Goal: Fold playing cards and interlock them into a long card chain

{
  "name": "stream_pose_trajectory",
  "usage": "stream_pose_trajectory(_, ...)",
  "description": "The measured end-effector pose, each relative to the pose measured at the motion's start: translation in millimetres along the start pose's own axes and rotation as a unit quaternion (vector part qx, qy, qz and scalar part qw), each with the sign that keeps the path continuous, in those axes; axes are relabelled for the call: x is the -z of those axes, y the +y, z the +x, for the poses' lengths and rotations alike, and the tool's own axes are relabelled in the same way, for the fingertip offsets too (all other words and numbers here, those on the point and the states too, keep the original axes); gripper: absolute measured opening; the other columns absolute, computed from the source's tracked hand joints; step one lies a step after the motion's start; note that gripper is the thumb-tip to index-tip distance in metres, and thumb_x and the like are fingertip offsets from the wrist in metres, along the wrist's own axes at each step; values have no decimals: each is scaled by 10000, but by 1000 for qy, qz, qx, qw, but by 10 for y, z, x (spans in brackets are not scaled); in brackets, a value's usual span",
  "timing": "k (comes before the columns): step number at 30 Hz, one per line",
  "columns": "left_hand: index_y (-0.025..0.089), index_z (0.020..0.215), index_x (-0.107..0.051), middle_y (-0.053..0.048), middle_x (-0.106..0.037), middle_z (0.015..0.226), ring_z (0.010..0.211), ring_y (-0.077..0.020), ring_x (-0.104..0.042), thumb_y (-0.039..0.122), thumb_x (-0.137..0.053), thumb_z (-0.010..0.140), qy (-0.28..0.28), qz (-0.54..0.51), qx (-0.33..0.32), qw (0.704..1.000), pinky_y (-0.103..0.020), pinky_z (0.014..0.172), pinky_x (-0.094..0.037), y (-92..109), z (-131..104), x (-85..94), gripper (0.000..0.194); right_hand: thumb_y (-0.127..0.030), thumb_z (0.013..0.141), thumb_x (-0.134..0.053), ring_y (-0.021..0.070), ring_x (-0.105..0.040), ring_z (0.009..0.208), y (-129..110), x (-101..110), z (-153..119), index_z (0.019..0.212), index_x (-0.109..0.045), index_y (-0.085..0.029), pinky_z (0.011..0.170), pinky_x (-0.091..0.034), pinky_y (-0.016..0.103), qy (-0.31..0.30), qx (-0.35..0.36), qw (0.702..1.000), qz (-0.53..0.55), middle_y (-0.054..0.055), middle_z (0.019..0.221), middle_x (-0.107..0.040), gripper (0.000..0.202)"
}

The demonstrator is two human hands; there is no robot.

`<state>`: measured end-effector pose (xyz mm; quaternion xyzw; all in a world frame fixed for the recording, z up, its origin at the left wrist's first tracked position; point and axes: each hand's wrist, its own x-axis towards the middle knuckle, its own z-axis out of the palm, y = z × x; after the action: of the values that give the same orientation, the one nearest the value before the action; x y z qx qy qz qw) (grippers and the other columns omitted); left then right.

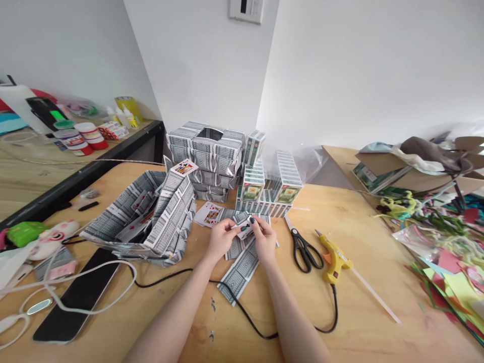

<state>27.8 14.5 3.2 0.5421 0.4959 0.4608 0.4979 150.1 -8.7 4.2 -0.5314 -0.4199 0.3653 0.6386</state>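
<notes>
Head view: playing card (pixel 245 231) pinched by fingertips of left hand (pixel 220 238) and right hand (pixel 266 240), just above patterned cards (pixel 238 275) on bench (pixel 170 307). Folding or shaping of card apparently in hand; even fingertip pressure called for next. Loose cards (pixel 130 232) held inside open card-built basket (pixel 174 214) at left; contents of card-built box (pixel 202 158) behind cannot be told.

On the wood table (pixel 363 333), a flat black thing (pixel 85 295) and a card basket (pixel 170 217) sit on the left. Playing cards (pixel 240 272) lie in the middle, small boxes (pixel 251 189) stand far back, and scissors (pixel 298 239), a yellow glue gun (pixel 336 259) and bright paper (pixel 449 282) lie on the right.
</notes>
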Motion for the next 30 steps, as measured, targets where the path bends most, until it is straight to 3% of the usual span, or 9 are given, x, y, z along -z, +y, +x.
stream_pose_trajectory(6,139,700,-575,9,-593,617,566,-116,-533,342,-572,654,28,-65,11,997,-215,523,-417,-22,14,-18,208,-365,675,-616,128,-514,554,29,8,23,805,-616,-165,531,-411,248,-22,-25,999,33,-1,611,-585,239)
stream_pose_trajectory(10,133,735,-612,-27,-632,706,636,-134,-558,338,-537,691,88,-35,-14,995,-222,548,-433,-32,28,11,223,-344,703,-593,74,-372,404,15,-23,-23,923,-585,-172,394,-290,192,-90,-36,995,31,-74,467,-417,280)
stream_pose_trajectory(13,133,797,-642,-56,-659,785,688,-154,-580,324,-542,694,93,-6,-41,995,-238,576,-449,-45,37,39,238,-355,710,-576,61,-329,347,30,-34,-41,823,-552,-172,345,-246,179,-118,-59,991,35,-91,422,-374,217)
stream_pose_trajectory(17,135,780,-655,-45,-663,710,629,-150,-576,306,-542,699,43,58,-53,996,-239,549,-447,-64,32,47,221,-357,681,-590,47,-301,326,48,-8,-18,686,-499,-179,317,-228,168,-125,-79,989,25,-85,423,-401,200)
stream_pose_trajectory(20,143,779,-655,-42,-664,720,646,-150,-579,289,-526,720,19,89,-77,993,-244,580,-451,-62,12,28,204,-339,682,-585,71,-392,387,29,15,4,695,-546,-169,349,-287,178,-163,-74,984,2,-41,497,-504,174)
stream_pose_trajectory(25,144,856,-633,-52,-660,793,693,-145,-580,313,-482,766,51,91,-82,991,-236,620,-443,-30,-20,-14,243,-289,700,-575,112,-512,543,12,7,-2,718,-599,-166,467,-388,201,-177,-52,982,-24,-3,619,-586,127)
stream_pose_trajectory(30,139,830,-599,-5,-567,623,536,-109,-496,372,-386,812,67,0,-41,997,-198,476,-370,-32,-19,-6,316,-356,730,-557,65,-422,369,24,-48,-28,788,-516,-187,332,-315,167,-116,-92,988,43,-54,526,-508,183)
